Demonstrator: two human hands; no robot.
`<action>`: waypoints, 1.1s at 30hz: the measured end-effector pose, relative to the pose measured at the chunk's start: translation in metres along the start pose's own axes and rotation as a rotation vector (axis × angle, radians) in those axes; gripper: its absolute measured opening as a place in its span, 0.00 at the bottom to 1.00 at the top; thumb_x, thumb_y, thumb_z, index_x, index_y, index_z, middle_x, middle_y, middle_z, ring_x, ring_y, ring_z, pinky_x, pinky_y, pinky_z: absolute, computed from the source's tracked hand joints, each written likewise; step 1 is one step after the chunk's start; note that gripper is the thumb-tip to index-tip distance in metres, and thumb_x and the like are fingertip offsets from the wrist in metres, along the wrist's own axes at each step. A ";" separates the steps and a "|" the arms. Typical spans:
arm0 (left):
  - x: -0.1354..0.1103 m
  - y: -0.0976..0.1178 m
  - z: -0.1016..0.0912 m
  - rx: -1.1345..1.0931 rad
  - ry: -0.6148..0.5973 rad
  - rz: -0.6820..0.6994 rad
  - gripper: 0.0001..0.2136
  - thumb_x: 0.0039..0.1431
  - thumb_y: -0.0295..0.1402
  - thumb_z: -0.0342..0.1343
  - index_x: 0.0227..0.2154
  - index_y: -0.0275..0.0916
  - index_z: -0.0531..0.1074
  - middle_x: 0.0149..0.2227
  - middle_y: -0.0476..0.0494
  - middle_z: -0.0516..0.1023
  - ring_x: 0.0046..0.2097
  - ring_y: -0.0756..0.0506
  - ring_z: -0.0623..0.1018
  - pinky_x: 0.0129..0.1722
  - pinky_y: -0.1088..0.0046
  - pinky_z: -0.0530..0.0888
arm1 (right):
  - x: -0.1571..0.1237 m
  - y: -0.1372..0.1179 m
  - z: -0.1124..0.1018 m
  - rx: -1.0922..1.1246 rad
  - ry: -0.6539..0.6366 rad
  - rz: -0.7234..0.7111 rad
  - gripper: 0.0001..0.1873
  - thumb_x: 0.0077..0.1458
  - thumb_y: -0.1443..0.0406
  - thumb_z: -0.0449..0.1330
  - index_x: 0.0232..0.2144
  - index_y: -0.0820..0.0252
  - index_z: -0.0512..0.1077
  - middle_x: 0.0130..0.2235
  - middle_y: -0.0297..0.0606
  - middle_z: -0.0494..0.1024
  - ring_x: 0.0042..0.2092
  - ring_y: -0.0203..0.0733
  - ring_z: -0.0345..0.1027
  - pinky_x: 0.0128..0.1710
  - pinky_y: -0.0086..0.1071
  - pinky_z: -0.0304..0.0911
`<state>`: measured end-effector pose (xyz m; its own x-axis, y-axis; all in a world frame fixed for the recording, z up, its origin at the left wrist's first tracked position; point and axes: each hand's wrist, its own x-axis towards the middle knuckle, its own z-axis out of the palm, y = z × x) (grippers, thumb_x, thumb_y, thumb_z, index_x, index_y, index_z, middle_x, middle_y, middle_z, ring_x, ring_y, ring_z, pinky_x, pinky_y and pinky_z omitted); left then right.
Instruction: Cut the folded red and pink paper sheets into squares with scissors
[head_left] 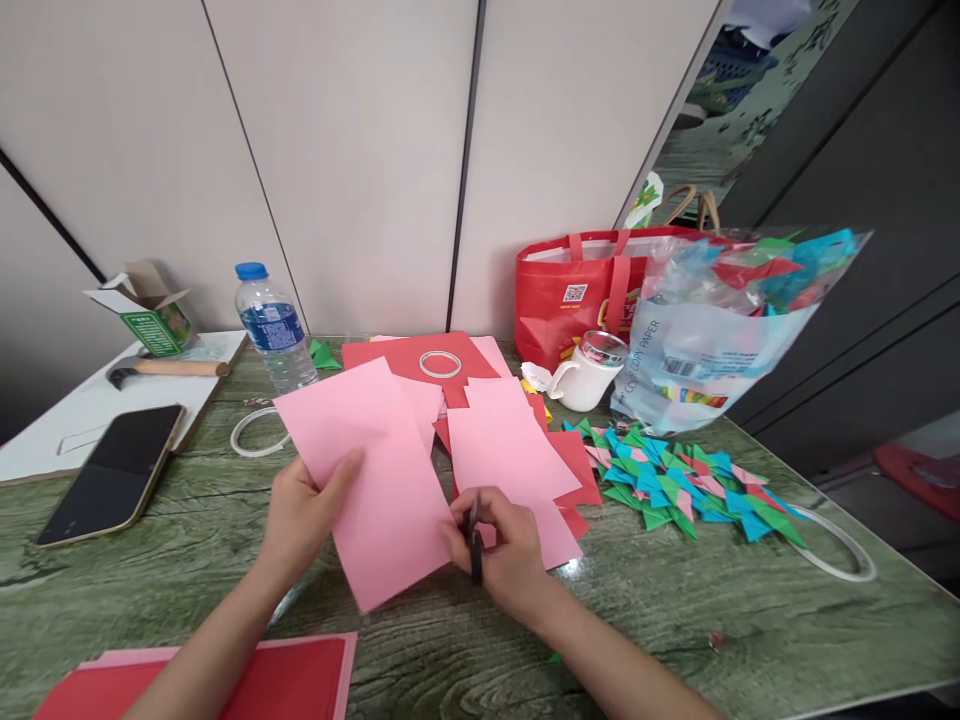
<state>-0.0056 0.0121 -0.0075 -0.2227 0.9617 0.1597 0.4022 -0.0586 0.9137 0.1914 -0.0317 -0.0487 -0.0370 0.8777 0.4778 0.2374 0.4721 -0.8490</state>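
My left hand (311, 505) grips a pink sheet of paper (382, 480), thumb on top and the other fingers behind it, tilted above the table. Black-handled scissors (475, 540) are in my right hand (502, 555), blades pointing up and away. The right fingertips meet the sheet's right edge; whether they pinch it is hard to tell. Just beyond the right hand lie cut pink paper pieces (510, 440), overlapping red paper (577, 465). At the front left, under my left forearm, rests a stack of red and pink sheets (300, 680).
Left: a phone (112, 475), a wooden-handled hooked blade (169, 368), a small box (154, 318) and a water bottle (274, 325). Right: a white mug (589, 372), a red bag (544, 300), a filled plastic bag (682, 350) and folded paper pieces (667, 480). White rings (440, 364) lie about.
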 end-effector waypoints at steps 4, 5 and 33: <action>-0.006 0.006 0.001 -0.038 0.093 0.142 0.12 0.51 0.40 0.54 0.34 0.37 0.68 0.20 0.53 0.71 0.20 0.51 0.68 0.17 0.79 0.65 | -0.009 0.006 -0.002 -0.185 0.002 -0.317 0.12 0.47 0.73 0.55 0.33 0.52 0.69 0.23 0.31 0.75 0.24 0.37 0.67 0.32 0.34 0.66; -0.006 0.006 0.002 -0.078 0.082 0.168 0.13 0.52 0.39 0.53 0.39 0.38 0.67 0.20 0.54 0.71 0.20 0.51 0.69 0.18 0.78 0.66 | -0.009 0.006 -0.003 -0.207 0.047 -0.345 0.14 0.47 0.74 0.55 0.34 0.51 0.69 0.23 0.30 0.74 0.24 0.36 0.67 0.33 0.35 0.66; 0.027 -0.067 0.015 0.728 -0.258 0.517 0.23 0.46 0.47 0.56 0.42 0.36 0.70 0.50 0.33 0.71 0.56 0.33 0.63 0.54 0.51 0.58 | 0.044 0.028 -0.061 -1.074 0.180 0.292 0.16 0.46 0.72 0.54 0.41 0.62 0.67 0.37 0.48 0.75 0.41 0.52 0.68 0.36 0.37 0.60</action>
<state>-0.0255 0.0455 -0.0703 0.3091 0.8980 0.3132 0.8742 -0.3979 0.2781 0.2555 0.0155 -0.0378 0.2767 0.8776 0.3915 0.9294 -0.1408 -0.3412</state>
